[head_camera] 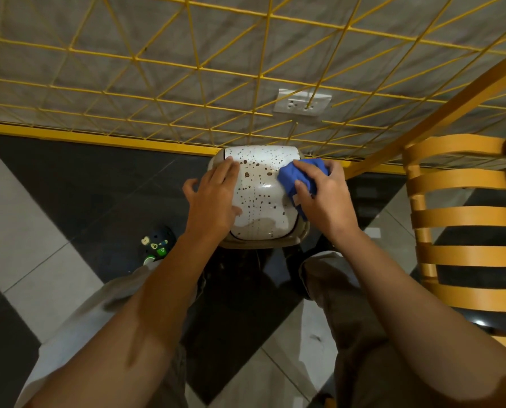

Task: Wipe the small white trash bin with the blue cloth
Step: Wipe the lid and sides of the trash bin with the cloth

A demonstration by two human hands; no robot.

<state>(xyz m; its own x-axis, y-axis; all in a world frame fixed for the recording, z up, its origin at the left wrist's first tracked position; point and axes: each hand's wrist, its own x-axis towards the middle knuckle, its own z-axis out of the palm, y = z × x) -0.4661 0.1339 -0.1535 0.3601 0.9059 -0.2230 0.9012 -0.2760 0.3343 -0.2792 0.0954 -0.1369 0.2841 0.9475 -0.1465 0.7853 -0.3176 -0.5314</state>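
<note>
Head view: we find the small white trash bin point(259, 195) standing on the black-and-white tiled floor point(54, 231), at its far edge, close against the base of a yellow wire grid point(187, 69) on the wall. Its domed lid is spotted all over with brown drops. The left hand point(213, 195) rests on the lid's left side, fingers straight and slightly spread, gripping nothing. The right hand point(322, 195) holds the bunched blue cloth point(300, 179), thumb and fingers curled round it, and presses it on the lid's right side. Through the grid we note a white wall outlet point(301, 103). A yellow slatted chair point(463, 231) stands on the floor to the bin's right, near it. We note a dark shoe with green marks point(156, 244) left of the bin, below beige trousers point(78, 316).
</note>
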